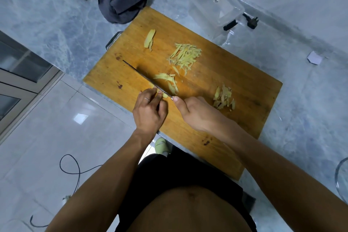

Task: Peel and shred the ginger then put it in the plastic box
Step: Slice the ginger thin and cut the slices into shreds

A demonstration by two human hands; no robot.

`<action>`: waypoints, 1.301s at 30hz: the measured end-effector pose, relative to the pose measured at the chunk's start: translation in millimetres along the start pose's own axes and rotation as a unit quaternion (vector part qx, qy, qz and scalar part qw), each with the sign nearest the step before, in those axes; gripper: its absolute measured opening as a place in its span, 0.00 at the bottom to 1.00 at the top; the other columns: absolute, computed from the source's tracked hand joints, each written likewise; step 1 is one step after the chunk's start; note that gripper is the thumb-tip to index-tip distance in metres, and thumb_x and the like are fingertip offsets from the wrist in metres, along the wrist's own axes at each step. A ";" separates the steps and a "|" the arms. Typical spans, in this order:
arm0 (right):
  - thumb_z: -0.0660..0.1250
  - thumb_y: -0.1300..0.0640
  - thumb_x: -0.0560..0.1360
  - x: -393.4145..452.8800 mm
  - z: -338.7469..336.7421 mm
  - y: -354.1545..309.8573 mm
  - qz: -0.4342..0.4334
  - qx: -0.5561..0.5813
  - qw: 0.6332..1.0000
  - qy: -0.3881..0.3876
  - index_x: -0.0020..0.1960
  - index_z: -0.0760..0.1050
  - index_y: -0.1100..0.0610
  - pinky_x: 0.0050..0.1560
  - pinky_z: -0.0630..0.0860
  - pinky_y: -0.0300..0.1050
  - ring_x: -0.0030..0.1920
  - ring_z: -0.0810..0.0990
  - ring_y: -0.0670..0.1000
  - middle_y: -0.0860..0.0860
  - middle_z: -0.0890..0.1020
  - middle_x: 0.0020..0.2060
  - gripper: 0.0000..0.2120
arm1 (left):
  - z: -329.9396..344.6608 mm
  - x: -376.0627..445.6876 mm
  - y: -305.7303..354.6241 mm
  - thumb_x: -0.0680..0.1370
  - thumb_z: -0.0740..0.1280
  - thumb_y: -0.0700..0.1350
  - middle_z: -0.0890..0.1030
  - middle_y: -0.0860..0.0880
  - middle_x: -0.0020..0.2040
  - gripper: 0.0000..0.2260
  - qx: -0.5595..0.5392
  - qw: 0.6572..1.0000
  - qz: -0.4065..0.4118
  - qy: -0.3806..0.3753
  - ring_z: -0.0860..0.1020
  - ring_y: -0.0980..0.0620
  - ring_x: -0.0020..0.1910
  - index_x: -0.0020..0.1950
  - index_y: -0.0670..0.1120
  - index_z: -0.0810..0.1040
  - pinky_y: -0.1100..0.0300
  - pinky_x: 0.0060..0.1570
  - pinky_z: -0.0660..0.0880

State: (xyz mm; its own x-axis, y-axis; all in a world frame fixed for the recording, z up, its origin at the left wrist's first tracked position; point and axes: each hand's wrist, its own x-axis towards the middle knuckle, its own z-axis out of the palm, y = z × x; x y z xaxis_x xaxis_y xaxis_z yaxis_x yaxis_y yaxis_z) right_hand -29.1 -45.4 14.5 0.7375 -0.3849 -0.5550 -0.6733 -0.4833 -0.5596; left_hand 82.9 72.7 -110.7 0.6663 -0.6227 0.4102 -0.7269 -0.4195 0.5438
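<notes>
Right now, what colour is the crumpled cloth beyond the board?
Dark grey crumpled cloth, clearest in the head view.

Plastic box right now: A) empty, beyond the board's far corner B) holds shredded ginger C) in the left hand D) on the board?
A: the clear box sits empty on the counter past the board; the shreds lie on the board.

Knife (145,78) in right hand (195,113) — left hand (148,113) on ginger (164,94).
</notes>
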 end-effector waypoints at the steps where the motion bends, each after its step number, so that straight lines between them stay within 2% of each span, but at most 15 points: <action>1: 0.43 0.40 0.84 0.9 1.5 0.3 -0.003 0.001 1.000 0.001 0.40 0.72 0.56 0.62 0.70 0.55 0.62 0.71 0.58 0.58 0.78 0.48 0.28 | -0.6 0.3 -0.5 0.75 0.69 0.39 0.82 0.42 0.52 0.08 0.003 1.000 0.001 0.000 0.79 0.43 0.52 0.51 0.39 0.85 0.50 0.47 0.79; 5: 0.43 0.39 0.84 1.0 5.6 4.4 -0.009 -0.003 1.000 0.010 0.36 0.70 0.52 0.59 0.72 0.54 0.57 0.75 0.58 0.56 0.78 0.43 0.28 | -1.5 -0.3 -3.0 0.75 0.69 0.40 0.82 0.42 0.53 0.09 0.007 1.000 0.010 -0.001 0.79 0.43 0.53 0.52 0.39 0.85 0.50 0.47 0.79; 9: 0.43 0.39 0.84 -1.2 0.4 12.1 -0.036 -0.003 0.999 0.031 0.35 0.75 0.58 0.52 0.76 0.51 0.40 0.80 0.53 0.52 0.78 0.30 0.34 | -2.1 -3.2 -2.4 0.75 0.68 0.40 0.82 0.41 0.55 0.11 0.005 1.000 0.005 -0.016 0.79 0.43 0.57 0.54 0.39 0.84 0.45 0.51 0.78; 12: 0.42 0.39 0.84 -3.7 -1.5 16.5 -0.048 -0.013 0.998 0.029 0.40 0.79 0.61 0.55 0.76 0.52 0.41 0.81 0.54 0.53 0.80 0.32 0.36 | -2.9 -1.9 -1.2 0.75 0.69 0.40 0.82 0.41 0.55 0.10 0.004 1.000 -0.003 -0.017 0.78 0.42 0.57 0.54 0.39 0.84 0.44 0.51 0.78; 14: 0.42 0.39 0.83 -3.7 -0.6 16.8 -0.050 -0.022 0.998 0.028 0.39 0.79 0.59 0.56 0.76 0.53 0.42 0.80 0.54 0.53 0.80 0.32 0.36 | -3.8 -3.1 -0.4 0.75 0.69 0.40 0.81 0.41 0.55 0.11 0.001 1.000 -0.003 -0.018 0.78 0.42 0.57 0.54 0.39 0.84 0.43 0.52 0.78; 18: 0.41 0.37 0.83 1.3 1.7 15.8 -0.051 -0.023 0.998 0.028 0.34 0.72 0.53 0.57 0.75 0.55 0.47 0.78 0.59 0.50 0.76 0.31 0.32 | -4.5 -2.9 -1.4 0.75 0.68 0.40 0.81 0.41 0.55 0.11 0.004 1.000 -0.006 -0.023 0.78 0.42 0.57 0.54 0.39 0.84 0.42 0.53 0.78; 20: 0.41 0.38 0.83 1.5 1.7 14.7 -0.048 -0.019 0.998 0.028 0.32 0.69 0.52 0.57 0.75 0.56 0.46 0.77 0.60 0.49 0.73 0.30 0.31 | -3.7 -3.0 -1.1 0.76 0.68 0.40 0.81 0.41 0.55 0.10 0.006 1.000 -0.004 -0.021 0.78 0.42 0.57 0.54 0.39 0.84 0.42 0.53 0.77; 22: 0.41 0.39 0.84 0.7 2.5 11.9 -0.042 -0.020 0.999 0.026 0.32 0.69 0.53 0.58 0.73 0.56 0.44 0.74 0.57 0.50 0.73 0.30 0.31 | -3.4 -2.3 0.3 0.76 0.67 0.40 0.82 0.41 0.54 0.10 0.010 1.000 -0.004 -0.012 0.78 0.42 0.55 0.53 0.39 0.84 0.42 0.53 0.77; 25: 0.41 0.39 0.84 2.8 3.0 5.9 -0.028 -0.020 0.999 0.019 0.34 0.69 0.54 0.59 0.72 0.57 0.48 0.70 0.54 0.53 0.73 0.34 0.31 | -3.1 0.0 2.4 0.75 0.69 0.39 0.82 0.42 0.51 0.08 0.018 1.000 0.005 0.001 0.78 0.43 0.53 0.52 0.39 0.84 0.44 0.52 0.77; 28: 0.41 0.39 0.84 8.6 2.9 6.3 -0.020 -0.012 1.000 0.009 0.33 0.69 0.54 0.59 0.71 0.56 0.49 0.68 0.54 0.52 0.72 0.34 0.31 | -1.6 -0.4 4.2 0.75 0.69 0.41 0.81 0.42 0.51 0.08 0.034 0.999 0.026 -0.022 0.78 0.41 0.54 0.52 0.42 0.84 0.43 0.54 0.75; 33: 0.42 0.40 0.84 9.0 5.1 13.7 -0.035 0.000 0.999 0.014 0.31 0.67 0.53 0.58 0.71 0.54 0.44 0.70 0.54 0.49 0.71 0.29 0.31 | -3.1 -2.7 1.7 0.75 0.67 0.41 0.81 0.42 0.55 0.10 0.026 0.999 0.000 -0.040 0.78 0.42 0.58 0.54 0.43 0.84 0.40 0.59 0.74; 39: 0.42 0.39 0.84 9.7 1.1 15.0 -0.042 0.010 0.999 0.014 0.30 0.68 0.52 0.49 0.72 0.49 0.37 0.73 0.53 0.50 0.73 0.28 0.32 | -10.5 1.7 3.9 0.75 0.67 0.42 0.80 0.42 0.58 0.11 0.031 0.997 0.009 -0.066 0.78 0.43 0.58 0.56 0.42 0.82 0.43 0.59 0.74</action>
State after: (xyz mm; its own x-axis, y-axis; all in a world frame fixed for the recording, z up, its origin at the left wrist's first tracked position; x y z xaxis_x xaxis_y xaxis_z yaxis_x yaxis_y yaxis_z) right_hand -32.1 -55.5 0.1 0.7927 -0.3659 -0.4876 -0.6093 -0.4996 -0.6157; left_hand 83.0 76.9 -100.2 0.6274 -0.7112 0.3172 -0.7506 -0.4437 0.4896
